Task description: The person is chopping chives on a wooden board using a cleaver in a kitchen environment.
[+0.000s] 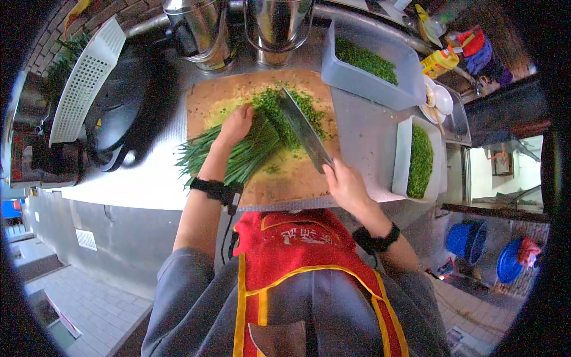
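My right hand is wrapped round the handle of a broad cleaver. The blade slants up and to the left, beside the cut end of a bunch of long green garlic chives. On that bunch, near the cut end, my left hand is closed and holds the stalks together. Finely chopped chives lie heaped around the blade. Everything rests on a worn wooden cutting board, which has yellowish-green stains and scattered bits.
Chopped greens fill part of a large plastic bin at the back right and a white tub at the right. Metal pots stand behind the board. A white perforated basket and a black pan are at the left.
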A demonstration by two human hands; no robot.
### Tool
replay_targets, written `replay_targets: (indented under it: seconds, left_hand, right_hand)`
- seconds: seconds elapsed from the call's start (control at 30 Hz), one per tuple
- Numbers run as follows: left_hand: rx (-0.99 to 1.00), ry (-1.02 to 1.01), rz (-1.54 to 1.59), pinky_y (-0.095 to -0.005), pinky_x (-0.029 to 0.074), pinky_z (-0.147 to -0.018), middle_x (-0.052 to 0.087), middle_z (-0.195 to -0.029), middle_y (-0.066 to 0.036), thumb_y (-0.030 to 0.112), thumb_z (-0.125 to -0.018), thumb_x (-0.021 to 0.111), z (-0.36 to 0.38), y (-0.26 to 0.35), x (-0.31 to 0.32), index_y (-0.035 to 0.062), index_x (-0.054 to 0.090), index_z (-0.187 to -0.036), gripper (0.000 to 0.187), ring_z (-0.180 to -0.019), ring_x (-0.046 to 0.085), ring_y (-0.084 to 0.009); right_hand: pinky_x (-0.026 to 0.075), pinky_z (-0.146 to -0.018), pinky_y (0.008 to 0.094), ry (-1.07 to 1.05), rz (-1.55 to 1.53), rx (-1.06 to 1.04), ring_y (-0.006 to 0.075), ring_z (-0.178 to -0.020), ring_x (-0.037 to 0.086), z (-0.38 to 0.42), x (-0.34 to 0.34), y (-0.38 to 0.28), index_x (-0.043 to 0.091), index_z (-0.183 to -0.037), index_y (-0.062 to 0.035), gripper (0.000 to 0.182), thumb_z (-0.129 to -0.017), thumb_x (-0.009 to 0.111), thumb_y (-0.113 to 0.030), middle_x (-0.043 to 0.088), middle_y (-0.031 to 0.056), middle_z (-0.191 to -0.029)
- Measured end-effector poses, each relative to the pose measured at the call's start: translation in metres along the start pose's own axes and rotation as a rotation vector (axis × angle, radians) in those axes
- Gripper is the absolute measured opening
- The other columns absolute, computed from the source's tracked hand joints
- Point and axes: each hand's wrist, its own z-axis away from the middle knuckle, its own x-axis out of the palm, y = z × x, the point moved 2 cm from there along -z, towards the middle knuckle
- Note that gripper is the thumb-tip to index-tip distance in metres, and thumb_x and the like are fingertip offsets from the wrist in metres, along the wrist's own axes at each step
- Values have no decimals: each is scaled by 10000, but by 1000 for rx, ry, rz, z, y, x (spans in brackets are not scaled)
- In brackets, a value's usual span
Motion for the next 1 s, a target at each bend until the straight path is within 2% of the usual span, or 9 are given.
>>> replay_targets:
  seconds: [0.1, 0.17, 0.27, 0.37, 0.5, 0.67, 0.77, 0.97, 1.0]
  left_hand:
    - [-14, -73, -345, -453, 457, -813, 624, -993, -158, 324, -938, 367, 1, 26, -1, 55, 594, -1055, 370, -925, 577, -378]
    - [10, -18, -346, -456, 457, -802, 627, -964, -148, 314, -940, 360, 11, 38, -2, 51, 603, -1015, 367, -913, 579, -364]
    - [-14, 8, -359, -452, 454, -805, 629, -963, -136, 303, -941, 354, 26, 41, 4, 58, 607, -1015, 360, -925, 577, -346]
    - [48, 90, -370, -449, 444, -822, 630, -978, -128, 297, -941, 355, 33, 31, 15, 70, 605, -1039, 352, -939, 575, -330]
    - [18, 156, -406, -440, 428, -847, 630, -985, -120, 290, -937, 369, 49, 41, 21, 77, 599, -1068, 340, -946, 577, -310]
    - [6, 439, -434, -396, 384, -922, 624, -989, -87, 220, -898, 424, 62, 51, 37, 66, 591, -1069, 284, -972, 557, -260]
    - [55, 564, -475, -391, 376, -915, 600, -994, -106, 191, -905, 410, 68, 54, 43, 67, 565, -1088, 270, -981, 539, -262]
    - [43, 577, -454, -401, 369, -948, 586, -1011, -100, 192, -851, 476, 69, 51, 46, 57, 553, -1106, 299, -1002, 528, -269]
    - [46, 577, -449, -401, 370, -945, 585, -998, -101, 190, -849, 479, 68, 51, 47, 54, 549, -1110, 303, -996, 529, -269]
  right_hand:
    - [448, -638, 529, -266, 111, 105, 447, -693, 572, 28, -24, 11, 518, -895, 6, 278, -908, 444, -262, 588, 242, -719]
    - [450, -644, 528, -413, 201, 155, 442, -704, 576, 45, -31, 14, 521, -890, -5, 276, -905, 448, -271, 595, 236, -743]
    - [428, -574, 515, -388, 270, 67, 427, -622, 561, 60, -12, 30, 510, -866, -21, 215, -887, 493, -234, 568, 220, -638]
    - [453, -610, 534, -385, 200, 41, 423, -627, 580, 60, 13, 41, 524, -852, -30, 252, -901, 452, -266, 596, 213, -692]
    - [443, -522, 529, -309, 143, 7, 410, -551, 569, 51, 37, 38, 514, -854, -24, 249, -903, 453, -261, 577, 208, -622]
    - [426, -459, 525, -251, 140, -47, 411, -495, 551, 51, 53, 49, 512, -857, -11, 270, -907, 447, -268, 551, 224, -558]
    - [437, -550, 510, -332, 177, 21, 423, -603, 570, 47, 42, 40, 492, -842, 1, 226, -886, 498, -221, 580, 226, -647]
    - [413, -535, 508, -263, 77, 136, 437, -627, 562, 42, -5, 13, 494, -866, 12, 204, -880, 522, -190, 552, 256, -635]
    - [403, -534, 507, -207, 53, 86, 443, -640, 561, 36, -7, 9, 487, -886, 25, 194, -886, 514, -167, 549, 264, -645]
